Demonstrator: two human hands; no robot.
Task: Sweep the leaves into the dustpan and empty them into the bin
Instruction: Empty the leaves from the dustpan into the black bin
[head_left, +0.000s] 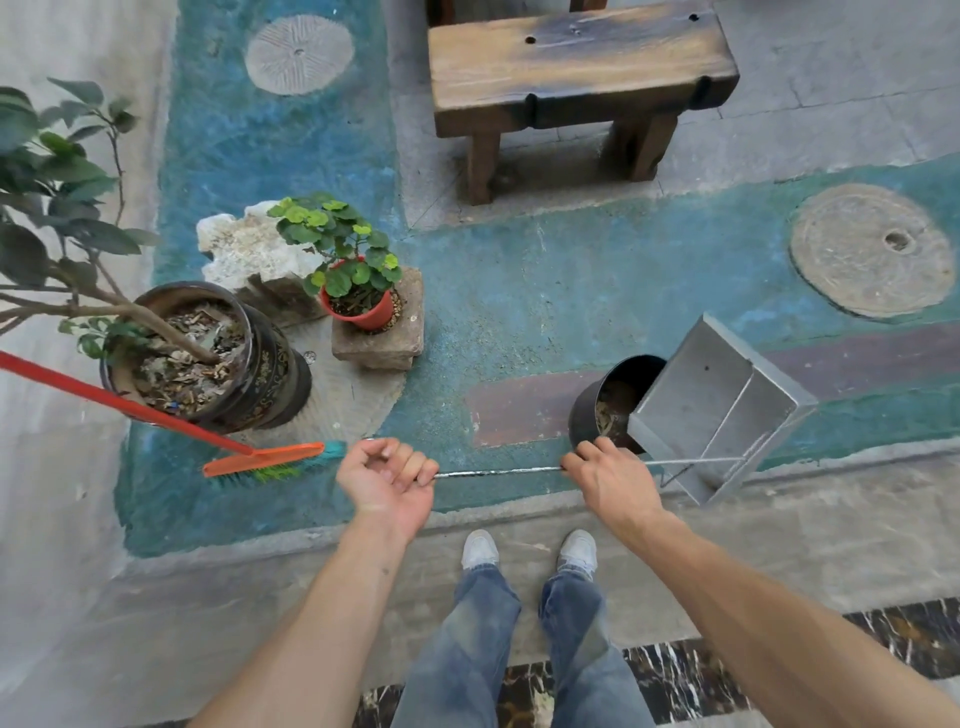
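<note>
A grey metal dustpan (717, 410) is tipped over the black bin (608, 400), its mouth toward the bin's opening. Dry leaves lie inside the bin. The dustpan's long thin metal handle (498, 471) runs level to the left. My right hand (610, 480) grips the handle close to the pan. My left hand (387, 478) holds the handle's far end, palm up. The broom (265, 460), with an orange head, green and blue bristles and a red stick, stands on the ground to the left, held by neither hand.
A large dark pot (260, 364) with a small tree and dry leaves stands at the left. Beside it a red pot (363, 312) sits on a stone block. A wooden bench (576, 78) is ahead. My shoes (530, 551) are on the pale kerb.
</note>
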